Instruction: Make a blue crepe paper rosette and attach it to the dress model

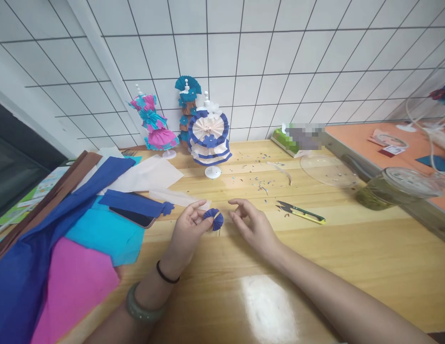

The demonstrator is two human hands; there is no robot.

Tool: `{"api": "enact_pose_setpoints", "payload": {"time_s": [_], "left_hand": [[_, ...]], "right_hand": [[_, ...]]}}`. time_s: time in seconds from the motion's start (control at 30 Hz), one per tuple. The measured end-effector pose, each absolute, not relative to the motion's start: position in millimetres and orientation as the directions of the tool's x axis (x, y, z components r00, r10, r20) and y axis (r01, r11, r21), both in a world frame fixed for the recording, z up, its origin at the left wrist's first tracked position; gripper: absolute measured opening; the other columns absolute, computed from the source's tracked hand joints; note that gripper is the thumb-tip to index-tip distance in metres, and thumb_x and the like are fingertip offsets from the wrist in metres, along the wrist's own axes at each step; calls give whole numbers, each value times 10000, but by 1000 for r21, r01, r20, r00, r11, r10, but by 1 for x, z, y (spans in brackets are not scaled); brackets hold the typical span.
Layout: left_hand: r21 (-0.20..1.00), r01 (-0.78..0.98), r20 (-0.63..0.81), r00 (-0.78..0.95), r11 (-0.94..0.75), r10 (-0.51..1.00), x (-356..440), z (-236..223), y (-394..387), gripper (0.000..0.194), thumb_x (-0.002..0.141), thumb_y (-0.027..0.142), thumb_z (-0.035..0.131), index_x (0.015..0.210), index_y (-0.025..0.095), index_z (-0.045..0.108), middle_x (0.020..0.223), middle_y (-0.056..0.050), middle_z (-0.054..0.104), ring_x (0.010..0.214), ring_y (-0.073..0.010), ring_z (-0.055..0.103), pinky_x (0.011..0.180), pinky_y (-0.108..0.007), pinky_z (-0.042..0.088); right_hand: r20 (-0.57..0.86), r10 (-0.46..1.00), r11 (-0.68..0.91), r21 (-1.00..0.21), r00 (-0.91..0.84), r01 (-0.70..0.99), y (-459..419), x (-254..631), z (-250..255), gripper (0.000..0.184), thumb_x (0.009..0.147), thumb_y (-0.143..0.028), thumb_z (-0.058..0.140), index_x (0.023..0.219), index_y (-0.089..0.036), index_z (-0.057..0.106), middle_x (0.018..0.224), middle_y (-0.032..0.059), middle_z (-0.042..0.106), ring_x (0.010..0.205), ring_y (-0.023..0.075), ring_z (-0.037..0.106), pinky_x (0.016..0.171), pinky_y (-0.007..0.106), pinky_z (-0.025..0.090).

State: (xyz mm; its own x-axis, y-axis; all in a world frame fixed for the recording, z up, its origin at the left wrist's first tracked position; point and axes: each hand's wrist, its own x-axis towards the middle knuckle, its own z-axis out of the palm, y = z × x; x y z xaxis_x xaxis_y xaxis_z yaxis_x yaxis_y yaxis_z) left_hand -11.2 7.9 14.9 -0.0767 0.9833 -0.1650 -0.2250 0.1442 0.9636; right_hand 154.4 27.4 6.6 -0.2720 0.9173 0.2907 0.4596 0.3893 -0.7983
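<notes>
Between the thumb and fingers of my left hand (189, 222) is a small blue pleated paper rosette (217, 218), fanned into a ring with a light slit in it. My right hand (251, 222) hovers just to its right, apart from the rosette, thumb and fingers spread with a gap between them. Thread snips (301, 212) with yellow handles lie on the table to the right of that hand. To the left of my left hand lies a blue paper flower (168, 208). Behind both hands, a small mannequin in a white and blue paper dress (210, 136) stands upright.
Blue (111, 174), turquoise (107, 229) and pink (77, 282) paper sheets cover the left side, with a phone (136, 217) among them. Two more dressed mannequins (154, 122) stand by the tiled wall. Paper scraps (261, 182), a clear lid (328, 169) and a jar (390, 188) are at the right.
</notes>
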Motion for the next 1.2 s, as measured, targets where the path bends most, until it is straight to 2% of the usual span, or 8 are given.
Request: {"api": "enact_pose_setpoints", "payload": {"time_s": [0.13,0.23,0.33,0.5,0.63,0.9,1.07,1.2], "left_hand": [[959,-247,-149,-41,135,988,-14,13,8,479,654,191,644,1093,144,458,821,-37,618,738,-138,583,686,-278,450],[967,-223,-134,-32,123,991,-13,15,8,483,645,189,649,1089,147,461,809,-25,609,730,-129,578,671,-257,450],[974,-197,-112,-4,109,994,-12,17,7,483,639,178,652,1082,148,461,801,-19,604,755,-130,585,695,-250,450],[982,-153,-97,86,109,992,-11,16,4,485,662,186,636,1098,161,424,813,-30,617,785,-149,596,730,-282,455],[985,-149,-76,103,91,992,-11,17,3,459,688,205,617,1104,164,428,821,-30,628,773,-138,589,723,-268,454],[979,-178,-77,133,100,988,-14,19,3,441,719,236,596,1128,168,446,865,-45,643,803,-154,591,736,-276,452],[974,-201,-79,150,108,985,-14,18,3,490,700,230,615,1148,161,428,903,-70,660,841,-179,602,750,-302,457],[968,-211,-99,163,132,982,-11,17,4,514,690,224,628,1149,156,409,894,-79,667,826,-184,612,747,-318,467]], "right_hand": [[181,940,231,-962,-290,148,29,150,6,314,777,-217,523,1086,-191,476,1009,77,584,884,151,572,815,341,453],[87,939,87,-996,-331,-16,28,147,8,300,775,-273,548,1055,-179,495,996,86,601,902,154,578,854,357,442],[30,934,-3,-996,-356,-89,26,145,9,333,734,-298,601,1032,-175,517,935,71,620,867,157,589,825,351,457],[-24,903,-92,-986,-429,-139,25,144,8,317,665,-295,666,942,-180,563,821,26,638,732,136,603,748,320,475],[-29,905,-120,-974,-424,-190,27,144,8,275,655,-307,673,869,-169,569,819,29,632,709,128,601,725,308,474],[-31,913,-111,-978,-406,-175,27,146,9,290,672,-309,662,895,-158,553,766,22,596,688,114,573,677,276,466],[35,934,-24,-987,-355,-161,28,147,11,313,689,-309,643,952,-178,536,819,24,577,755,123,558,742,298,459],[9,934,-51,-986,-356,-160,28,147,12,351,674,-303,649,976,-176,524,866,40,586,802,139,566,772,319,456]]}}
